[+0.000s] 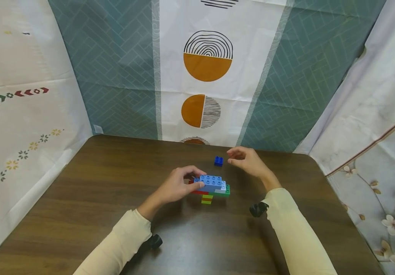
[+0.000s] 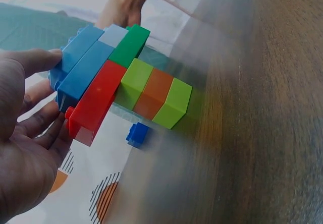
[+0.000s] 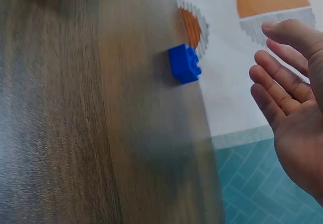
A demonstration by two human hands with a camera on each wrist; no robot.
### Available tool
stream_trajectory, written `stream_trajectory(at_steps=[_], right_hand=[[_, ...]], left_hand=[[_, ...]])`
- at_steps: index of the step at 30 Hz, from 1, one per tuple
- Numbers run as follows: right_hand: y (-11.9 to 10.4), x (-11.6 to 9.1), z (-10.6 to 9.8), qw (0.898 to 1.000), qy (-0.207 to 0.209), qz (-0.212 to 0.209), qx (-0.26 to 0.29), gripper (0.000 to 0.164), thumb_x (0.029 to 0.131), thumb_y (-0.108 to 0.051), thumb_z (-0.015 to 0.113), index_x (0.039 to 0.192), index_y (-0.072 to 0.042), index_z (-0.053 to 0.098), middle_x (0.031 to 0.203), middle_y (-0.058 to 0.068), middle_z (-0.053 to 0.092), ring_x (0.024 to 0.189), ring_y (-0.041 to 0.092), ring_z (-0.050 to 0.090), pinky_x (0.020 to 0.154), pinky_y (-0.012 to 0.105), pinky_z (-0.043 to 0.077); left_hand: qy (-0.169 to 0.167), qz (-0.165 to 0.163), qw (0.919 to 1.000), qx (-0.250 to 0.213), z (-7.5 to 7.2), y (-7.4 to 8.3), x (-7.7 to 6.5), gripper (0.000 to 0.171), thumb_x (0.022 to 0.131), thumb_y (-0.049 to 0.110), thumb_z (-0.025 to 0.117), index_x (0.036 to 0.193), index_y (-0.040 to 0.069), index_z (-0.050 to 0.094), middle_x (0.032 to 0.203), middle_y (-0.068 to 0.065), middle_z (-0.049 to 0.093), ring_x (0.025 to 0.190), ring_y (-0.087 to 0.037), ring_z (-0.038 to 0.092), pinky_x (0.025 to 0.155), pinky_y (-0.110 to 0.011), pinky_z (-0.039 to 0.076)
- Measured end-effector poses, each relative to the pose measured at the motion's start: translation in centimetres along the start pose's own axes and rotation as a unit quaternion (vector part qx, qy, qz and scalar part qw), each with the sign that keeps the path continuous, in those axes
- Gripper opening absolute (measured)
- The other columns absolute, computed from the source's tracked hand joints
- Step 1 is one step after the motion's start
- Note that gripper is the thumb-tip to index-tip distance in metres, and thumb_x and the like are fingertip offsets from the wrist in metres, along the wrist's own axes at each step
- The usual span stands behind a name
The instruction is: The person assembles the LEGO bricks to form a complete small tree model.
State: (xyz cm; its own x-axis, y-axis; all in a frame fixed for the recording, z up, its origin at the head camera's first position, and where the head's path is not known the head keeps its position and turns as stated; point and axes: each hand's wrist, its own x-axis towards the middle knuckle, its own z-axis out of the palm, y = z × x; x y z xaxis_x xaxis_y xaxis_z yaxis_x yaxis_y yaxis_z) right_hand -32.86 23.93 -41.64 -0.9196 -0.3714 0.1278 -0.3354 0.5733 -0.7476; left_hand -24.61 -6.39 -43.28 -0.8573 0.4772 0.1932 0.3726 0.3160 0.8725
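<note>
A stack of toy building bricks stands on the table, slightly right of the middle in the head view. My left hand (image 1: pixel 176 186) pinches the light blue brick (image 1: pixel 212 187) on top, thumb on its near side and fingers behind. Beneath the upper blue bricks lie a pale brick (image 2: pixel 113 35), a green brick (image 2: pixel 130 46) and a red brick (image 2: pixel 99 97). These rest on a narrow column of lime bricks (image 2: pixel 135 77) and an orange brick (image 2: pixel 155 94). My right hand (image 1: pixel 251 163), loosely curved and holding nothing, hovers right of a small dark blue brick (image 1: pixel 218 161).
The brown wooden table (image 1: pixel 108 183) ends at the back against a hanging patterned cloth (image 1: pixel 200 84). White cloths hang at the left (image 1: pixel 28 126) and right (image 1: pixel 383 145). A black wrist device (image 1: pixel 258 209) sits at the right sleeve.
</note>
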Motion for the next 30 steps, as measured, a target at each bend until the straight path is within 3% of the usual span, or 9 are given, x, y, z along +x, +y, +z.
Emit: stream_trajectory(at_steps=[5, 12, 25, 30], right_hand=[[0.8, 1.4, 0.3, 1.000, -0.002, 0.008, -0.006, 0.036, 0.094, -0.017, 0.074, 0.128, -0.005, 0.067, 0.128, 0.025, 0.068, 0.112, 0.034, 0.067, 0.101, 0.053, 0.054], [1.9, 2.7, 1.0, 0.999, -0.012, 0.033, -0.008, 0.042, 0.093, -0.011, 0.074, 0.131, 0.002, 0.063, 0.131, 0.027, 0.066, 0.116, 0.038, 0.065, 0.104, 0.055, 0.052], [4.2, 3.3, 3.5, 0.996, -0.021, 0.084, -0.025, 0.040, 0.091, -0.013, 0.077, 0.128, -0.003, 0.066, 0.122, 0.019, 0.070, 0.113, 0.033, 0.065, 0.102, 0.049, 0.054], [4.3, 3.5, 4.0, 0.996, -0.006, 0.084, -0.022, 0.038, 0.091, -0.012, 0.077, 0.126, -0.002, 0.066, 0.120, 0.019, 0.070, 0.111, 0.032, 0.065, 0.102, 0.049, 0.053]], left_hand=[[-0.002, 0.001, 1.0000, 0.000, -0.1, 0.1, 0.0, 0.029, 0.094, 0.026, 0.076, 0.122, 0.019, 0.071, 0.119, -0.002, 0.071, 0.104, -0.021, 0.064, 0.096, -0.045, 0.057], [-0.002, 0.000, 1.0000, 0.001, 0.0, 0.1, 0.0, 0.030, 0.094, 0.026, 0.076, 0.122, 0.020, 0.071, 0.120, -0.002, 0.071, 0.105, -0.021, 0.064, 0.097, -0.044, 0.057], [-0.004, -0.001, 1.0000, 0.000, 0.0, 0.0, 0.0, 0.030, 0.094, 0.029, 0.076, 0.123, 0.021, 0.071, 0.120, -0.002, 0.071, 0.105, -0.021, 0.064, 0.097, -0.043, 0.057], [-0.005, -0.003, 1.0000, -0.005, 0.0, 0.0, 0.0, 0.030, 0.095, 0.028, 0.076, 0.123, 0.020, 0.071, 0.121, -0.002, 0.071, 0.106, -0.021, 0.064, 0.098, -0.045, 0.056]])
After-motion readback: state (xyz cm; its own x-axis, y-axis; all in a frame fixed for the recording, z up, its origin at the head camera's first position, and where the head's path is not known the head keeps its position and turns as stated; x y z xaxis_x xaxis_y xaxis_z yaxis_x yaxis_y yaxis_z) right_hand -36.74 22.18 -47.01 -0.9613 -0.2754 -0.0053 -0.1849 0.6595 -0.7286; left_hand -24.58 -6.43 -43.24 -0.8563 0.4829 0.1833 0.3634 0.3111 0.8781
